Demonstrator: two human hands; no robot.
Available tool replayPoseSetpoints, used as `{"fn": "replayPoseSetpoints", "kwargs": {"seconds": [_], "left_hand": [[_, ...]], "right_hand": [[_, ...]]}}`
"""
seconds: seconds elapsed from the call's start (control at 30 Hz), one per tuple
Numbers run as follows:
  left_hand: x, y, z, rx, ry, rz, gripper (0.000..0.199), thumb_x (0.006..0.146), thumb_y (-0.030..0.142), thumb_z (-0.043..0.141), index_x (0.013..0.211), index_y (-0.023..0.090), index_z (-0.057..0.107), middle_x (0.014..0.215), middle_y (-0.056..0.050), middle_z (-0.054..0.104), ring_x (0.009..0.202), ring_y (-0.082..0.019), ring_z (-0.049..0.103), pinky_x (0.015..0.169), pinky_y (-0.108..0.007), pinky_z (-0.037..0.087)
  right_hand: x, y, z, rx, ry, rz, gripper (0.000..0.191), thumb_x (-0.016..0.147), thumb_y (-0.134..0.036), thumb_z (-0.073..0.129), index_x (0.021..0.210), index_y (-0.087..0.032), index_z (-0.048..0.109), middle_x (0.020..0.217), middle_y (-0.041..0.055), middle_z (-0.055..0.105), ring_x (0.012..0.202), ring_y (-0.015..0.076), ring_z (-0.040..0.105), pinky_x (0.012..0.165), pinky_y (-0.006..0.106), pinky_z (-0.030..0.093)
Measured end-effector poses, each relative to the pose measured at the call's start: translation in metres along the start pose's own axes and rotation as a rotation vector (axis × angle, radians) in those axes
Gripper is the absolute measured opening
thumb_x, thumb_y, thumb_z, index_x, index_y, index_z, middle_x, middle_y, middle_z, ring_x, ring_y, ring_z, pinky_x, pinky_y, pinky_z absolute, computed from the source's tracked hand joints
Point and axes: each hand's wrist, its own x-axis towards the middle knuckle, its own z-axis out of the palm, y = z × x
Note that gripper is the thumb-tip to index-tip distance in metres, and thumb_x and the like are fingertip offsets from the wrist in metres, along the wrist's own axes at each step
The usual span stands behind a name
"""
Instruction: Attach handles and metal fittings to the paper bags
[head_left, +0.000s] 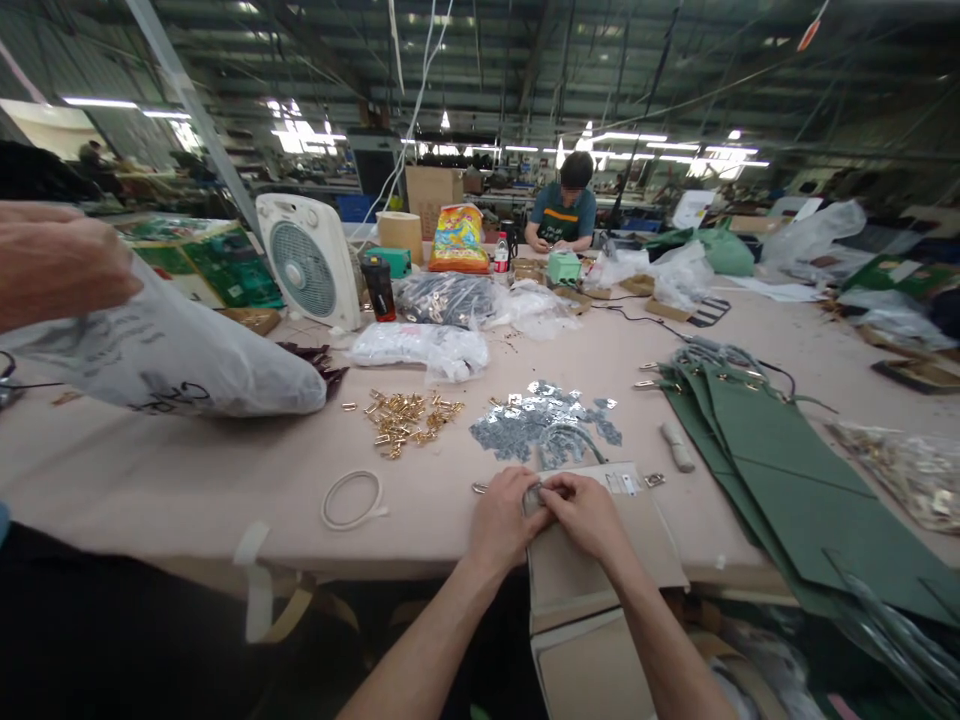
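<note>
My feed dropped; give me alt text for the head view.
Left hand and right hand pinch a small metal fitting at the top of a tan panel on the table. Gold clips and grey pieces lie beyond, green panels to the right.

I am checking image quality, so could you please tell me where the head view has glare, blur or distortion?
Head view: ceiling lights blow out to white; wide-angle bending curves the table edge; another person's hand at the left edge looks soft; the left hand and right hand are sharp and evenly lit.

One fan [307,262], one snack bag [458,240], one tape roll [400,234], one white ring [351,499]
</note>
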Motion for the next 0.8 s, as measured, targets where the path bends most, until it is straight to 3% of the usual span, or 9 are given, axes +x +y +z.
{"fn": "replayPoseSetpoints", "kwargs": {"seconds": [0.33,0.5,0.57,0.63,0.7,0.8], "left_hand": [[0.004,0.007,-0.004,0.011,-0.053,-0.014,0.028,0.086,0.027,0.077,0.112,0.025,0.066,0.120,-0.004,0.068,0.116,-0.026,0.062,0.103,-0.043,0.052],[0.005,0.005,0.004,0.088,-0.027,0.013,0.043,0.088,0.028,0.072,0.129,0.024,0.062,0.133,-0.008,0.065,0.127,-0.030,0.059,0.110,-0.053,0.051],[0.009,0.007,0.008,0.134,0.014,0.106,0.047,0.089,0.027,0.070,0.135,0.026,0.059,0.139,-0.008,0.063,0.133,-0.032,0.055,0.114,-0.055,0.049],[0.015,0.017,0.015,0.160,0.036,0.229,0.046,0.090,0.020,0.064,0.135,0.028,0.059,0.140,-0.007,0.062,0.136,-0.031,0.053,0.118,-0.055,0.046],[0.022,0.036,0.024,0.152,0.003,0.333,0.046,0.089,0.012,0.058,0.133,0.028,0.060,0.137,-0.006,0.064,0.134,-0.029,0.054,0.118,-0.053,0.046],[0.037,0.068,0.045,0.135,-0.145,0.403,0.045,0.088,0.012,0.060,0.132,0.024,0.060,0.134,-0.008,0.066,0.131,-0.030,0.056,0.116,-0.050,0.049]], "right_hand": [[-0.005,-0.012,0.004,-0.101,0.132,0.079,0.005,0.078,-0.022,0.062,0.083,-0.023,0.061,0.072,-0.0005,0.070,0.072,0.0197,0.067,0.068,0.029,0.043],[-0.013,-0.011,-0.004,0.018,0.172,0.036,0.011,0.075,-0.013,0.061,0.081,-0.022,0.064,0.070,-0.0021,0.065,0.069,0.0159,0.061,0.066,0.026,0.042],[-0.017,-0.004,-0.015,0.184,0.191,-0.016,0.004,0.081,-0.021,0.065,0.085,-0.021,0.067,0.074,-0.0021,0.064,0.067,0.0143,0.059,0.064,0.025,0.043],[-0.020,0.007,-0.034,0.360,0.272,-0.028,0.018,0.089,-0.039,0.066,0.090,-0.021,0.066,0.076,-0.0016,0.062,0.063,0.0129,0.055,0.058,0.024,0.042],[-0.022,0.024,-0.060,0.483,0.432,-0.003,0.034,0.092,-0.054,0.064,0.095,-0.020,0.064,0.071,-0.0025,0.057,0.057,0.0121,0.049,0.053,0.024,0.039],[-0.014,0.058,-0.104,0.531,0.702,0.057,0.043,0.093,-0.061,0.062,0.104,-0.020,0.061,0.061,-0.0059,0.048,0.053,0.0121,0.044,0.050,0.024,0.037]]}}
